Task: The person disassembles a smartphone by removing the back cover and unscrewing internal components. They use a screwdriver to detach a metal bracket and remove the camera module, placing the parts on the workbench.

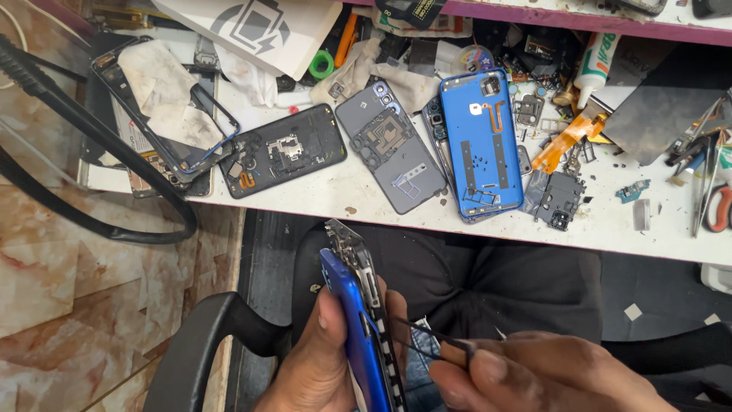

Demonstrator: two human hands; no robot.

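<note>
Left hand (324, 358) grips the blue phone (354, 320) edge-on above the lap, long axis running away from the body. Right hand (534, 374), fingers pinched on black tweezers (427, 342), tips pointing left, touching the phone's edge, below the bench (610, 229).

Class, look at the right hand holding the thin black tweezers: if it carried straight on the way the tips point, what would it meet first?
The right hand points its thin black tweezers leftward at the blue phone held on edge by the left hand. It would probably meet the phone's exposed inner side first; the tips look almost there, though depth is unclear.
</note>
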